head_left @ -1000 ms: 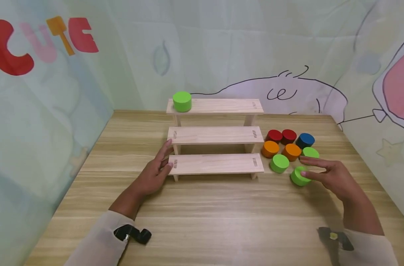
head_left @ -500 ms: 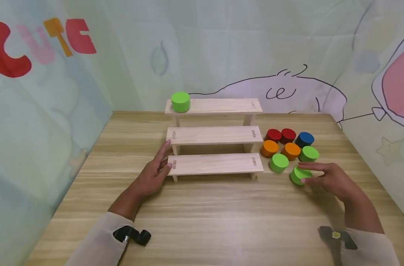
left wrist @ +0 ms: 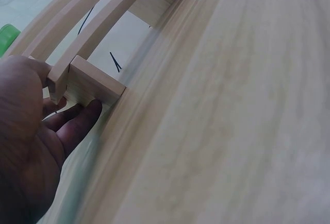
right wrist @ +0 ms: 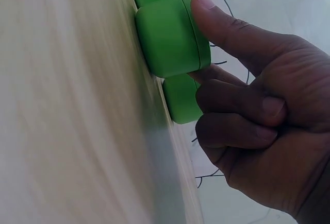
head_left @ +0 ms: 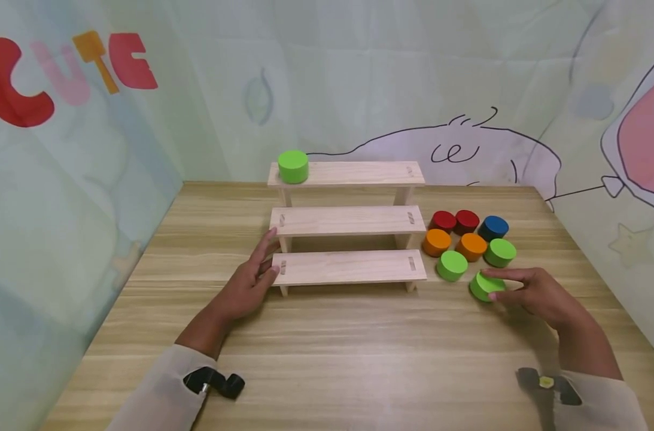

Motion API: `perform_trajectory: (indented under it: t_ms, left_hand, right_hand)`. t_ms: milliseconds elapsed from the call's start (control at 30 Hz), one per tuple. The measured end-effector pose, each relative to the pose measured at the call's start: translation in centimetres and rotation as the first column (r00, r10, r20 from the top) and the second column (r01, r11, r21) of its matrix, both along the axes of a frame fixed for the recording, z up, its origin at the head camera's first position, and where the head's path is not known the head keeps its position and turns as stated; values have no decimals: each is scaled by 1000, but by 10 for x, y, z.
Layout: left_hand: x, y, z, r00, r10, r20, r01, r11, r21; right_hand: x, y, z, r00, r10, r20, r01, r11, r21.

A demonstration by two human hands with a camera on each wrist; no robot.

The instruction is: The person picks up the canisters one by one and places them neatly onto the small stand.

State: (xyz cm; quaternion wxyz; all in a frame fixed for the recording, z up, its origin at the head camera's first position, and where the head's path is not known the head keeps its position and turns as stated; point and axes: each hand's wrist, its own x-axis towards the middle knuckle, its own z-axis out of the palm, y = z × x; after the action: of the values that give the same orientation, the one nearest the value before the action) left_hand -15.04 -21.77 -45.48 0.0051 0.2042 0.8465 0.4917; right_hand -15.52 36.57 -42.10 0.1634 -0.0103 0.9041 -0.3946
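Note:
At the right, my right hand point(head_left: 537, 293) pinches a green round block point(head_left: 483, 286) between thumb and forefinger; the other fingers fold into the palm in the right wrist view. This block is nearest to me, low at the table surface. My left hand point(head_left: 246, 284) rests against the left end of a three-step wooden stand point(head_left: 348, 267). In the left wrist view, its fingers point(left wrist: 80, 123) touch the outer side of a leg point(left wrist: 95, 82), under the step's end. Another green round block point(head_left: 293, 167) sits at the left end of the top step.
Beside the stand's right end lie two red blocks point(head_left: 467, 221), a blue block point(head_left: 493, 227), two orange blocks point(head_left: 471, 246) and two more green blocks point(head_left: 452, 265). A printed cloth point(head_left: 359, 78) hangs behind the wooden table point(head_left: 348, 359).
My right hand has come slightly nearer and closed thumb and forefinger onto the nearest green block, uncovering the green block behind it. My left hand stays at the stand.

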Motion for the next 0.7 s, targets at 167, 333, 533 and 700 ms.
perform_trajectory:
  t_ms: [167, 333, 533, 700]
  left_hand:
    - [0, 0, 0, 1000, 2, 3, -2, 1000, -3]
    - [1, 0, 0, 1000, 3, 5, -3, 1000, -11]
    - [2, 0, 0, 1000, 6, 3, -6, 1000, -15]
    - [1, 1, 0, 1000, 3, 1, -3, 1000, -14]
  right_hand:
    - [2, 1, 0, 1000, 0, -3, 0, 1000, 17]
    - [3, -1, 2, 1000, 24, -13, -23, 998, 60]
    - [2, -3, 4, 999, 26, -22, -24, 996, 84]
    - [4, -3, 5, 999, 18, -36, -16, 998, 68]
